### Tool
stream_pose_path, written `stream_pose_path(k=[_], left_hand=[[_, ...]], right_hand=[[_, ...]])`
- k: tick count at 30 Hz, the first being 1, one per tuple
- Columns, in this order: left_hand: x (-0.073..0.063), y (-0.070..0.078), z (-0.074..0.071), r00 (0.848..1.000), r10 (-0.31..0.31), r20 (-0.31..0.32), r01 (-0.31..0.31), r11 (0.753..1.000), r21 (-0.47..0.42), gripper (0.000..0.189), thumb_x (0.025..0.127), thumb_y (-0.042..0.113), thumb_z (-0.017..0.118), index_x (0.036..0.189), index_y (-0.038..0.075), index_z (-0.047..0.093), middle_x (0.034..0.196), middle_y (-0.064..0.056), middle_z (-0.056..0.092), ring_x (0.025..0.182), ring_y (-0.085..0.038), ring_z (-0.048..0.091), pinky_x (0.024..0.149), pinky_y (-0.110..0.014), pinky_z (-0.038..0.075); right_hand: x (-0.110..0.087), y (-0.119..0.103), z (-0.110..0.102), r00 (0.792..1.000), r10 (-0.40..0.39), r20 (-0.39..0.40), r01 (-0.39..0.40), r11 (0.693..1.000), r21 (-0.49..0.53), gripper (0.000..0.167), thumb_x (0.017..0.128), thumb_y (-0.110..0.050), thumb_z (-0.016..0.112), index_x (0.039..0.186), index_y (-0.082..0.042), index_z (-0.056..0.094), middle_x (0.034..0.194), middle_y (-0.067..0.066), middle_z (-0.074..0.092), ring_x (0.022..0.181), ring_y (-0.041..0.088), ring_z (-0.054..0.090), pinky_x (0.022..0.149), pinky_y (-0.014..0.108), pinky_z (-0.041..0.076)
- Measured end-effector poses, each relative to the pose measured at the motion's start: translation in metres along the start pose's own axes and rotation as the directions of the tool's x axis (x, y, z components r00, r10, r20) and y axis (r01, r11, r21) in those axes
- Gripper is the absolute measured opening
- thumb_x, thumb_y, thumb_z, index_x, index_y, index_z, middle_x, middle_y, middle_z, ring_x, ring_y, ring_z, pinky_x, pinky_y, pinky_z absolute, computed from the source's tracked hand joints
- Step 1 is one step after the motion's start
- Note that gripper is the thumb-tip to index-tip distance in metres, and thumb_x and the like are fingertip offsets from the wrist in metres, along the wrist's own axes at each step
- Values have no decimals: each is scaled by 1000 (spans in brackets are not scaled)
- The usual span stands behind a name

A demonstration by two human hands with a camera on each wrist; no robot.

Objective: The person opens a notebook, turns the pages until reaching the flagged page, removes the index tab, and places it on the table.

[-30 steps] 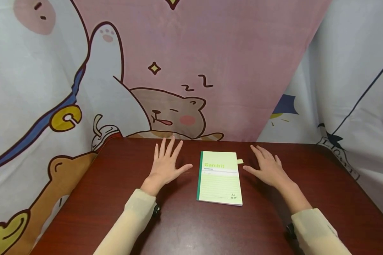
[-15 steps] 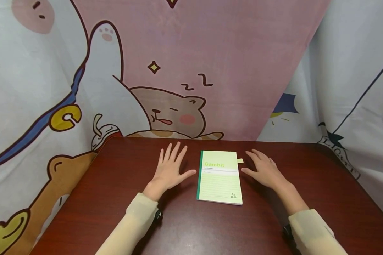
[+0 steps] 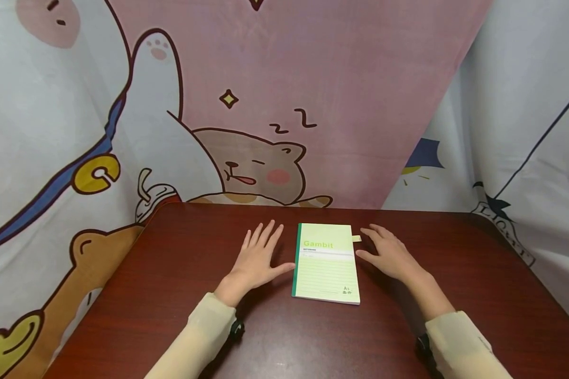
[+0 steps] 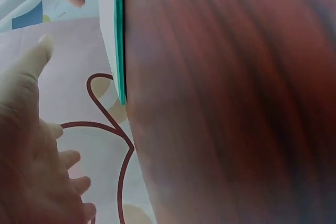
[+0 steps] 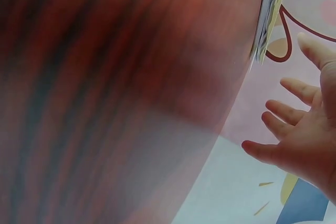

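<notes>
A pale green notebook (image 3: 326, 273) with a dark green spine lies closed on the brown table, its cover reading "Gambit". A small pale tab (image 3: 356, 238) sticks out from its right edge. To its left, my left hand (image 3: 253, 263) is spread above the table, the thumb tip close to the spine; the head view cannot settle whether they touch. On the other side, my right hand (image 3: 392, 255) hovers with fingers extended, thumb near the right edge. Both wrist views show the notebook's edge, the green spine (image 4: 119, 40) and the page side (image 5: 268, 19), apart from the fingers. Neither hand holds anything.
The dark reddish-brown table (image 3: 284, 342) spreads around the notebook. Behind it hangs a cartoon-printed cloth (image 3: 351, 105), close along the table's back edge and both sides. A dark band (image 3: 237, 329) sits at my left wrist, another (image 3: 423, 345) at my right.
Both hands have moved inward toward the notebook, the left rightward and nearer to me, the right slightly leftward and nearer to me. The notebook has stayed in place.
</notes>
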State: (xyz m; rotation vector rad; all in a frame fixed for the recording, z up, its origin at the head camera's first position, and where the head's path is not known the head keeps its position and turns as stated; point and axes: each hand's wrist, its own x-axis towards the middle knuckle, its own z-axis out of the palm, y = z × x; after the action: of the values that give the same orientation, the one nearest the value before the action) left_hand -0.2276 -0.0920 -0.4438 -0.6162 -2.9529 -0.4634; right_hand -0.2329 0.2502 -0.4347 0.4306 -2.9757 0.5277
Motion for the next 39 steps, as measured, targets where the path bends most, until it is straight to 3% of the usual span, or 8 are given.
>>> stream_pose_path(k=[12,18,25,39], left_hand=[[-5,13,3,997,38,72,-25,983,-180,97,87,50,72,160,11,20,165,-13,25,152,-34,25,124,-50,24],[-6,15,6,996,26,91,-1,964,-266,94,87,42,75,160,13,22,164,-11,28,151,-29,30,118,-49,35],[-6,17,9,992,-1,123,41,945,-323,93,87,40,76,159,17,23,163,-8,32,149,-29,34,117,-50,37],[-6,26,11,987,-13,161,81,902,-424,91,86,33,79,158,13,27,161,-9,35,147,-30,37,117,-49,37]], right_hand=[[0,-6,2,999,-15,43,14,1000,25,63,95,-33,67,141,6,49,147,31,43,137,49,38,110,64,37],[1,-7,4,998,-15,61,12,999,41,62,94,-33,67,140,6,50,145,30,46,134,48,43,109,63,39],[2,-8,5,998,-9,65,5,999,52,60,94,-32,67,139,6,51,142,28,49,131,45,47,107,61,41],[4,-9,8,997,-10,76,5,997,78,60,95,-32,67,139,5,51,142,29,49,132,45,48,107,60,41]])
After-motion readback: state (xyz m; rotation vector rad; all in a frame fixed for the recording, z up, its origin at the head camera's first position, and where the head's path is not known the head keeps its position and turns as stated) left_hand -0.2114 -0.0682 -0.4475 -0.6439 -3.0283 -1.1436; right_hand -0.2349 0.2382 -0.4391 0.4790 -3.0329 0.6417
